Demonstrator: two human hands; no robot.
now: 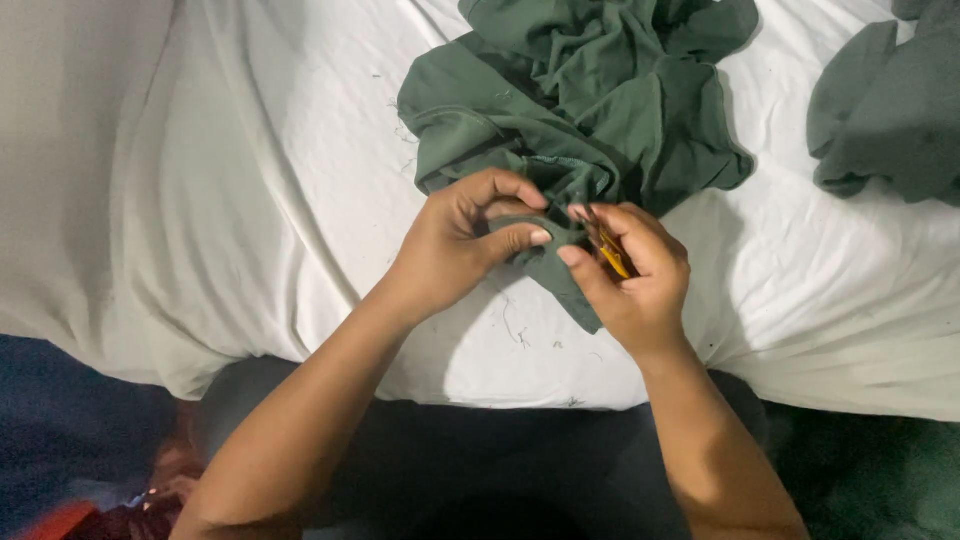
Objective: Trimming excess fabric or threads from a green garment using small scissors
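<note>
One rumpled white sheet (250, 200) underneath

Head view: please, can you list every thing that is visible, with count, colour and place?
green garment: one, dark green, crumpled on the white sheet, its lower edge pinched by both hands
second cloth: one, grey-green, at the right upper edge
small tool: one, yellow-orange, in the right hand; kind unclear
thread bits: several, dark, on the sheet below the hands
white sheet: one, white, covering the surface
left hand: one, fingers on the garment
right hand: one, holding the tool
</note>
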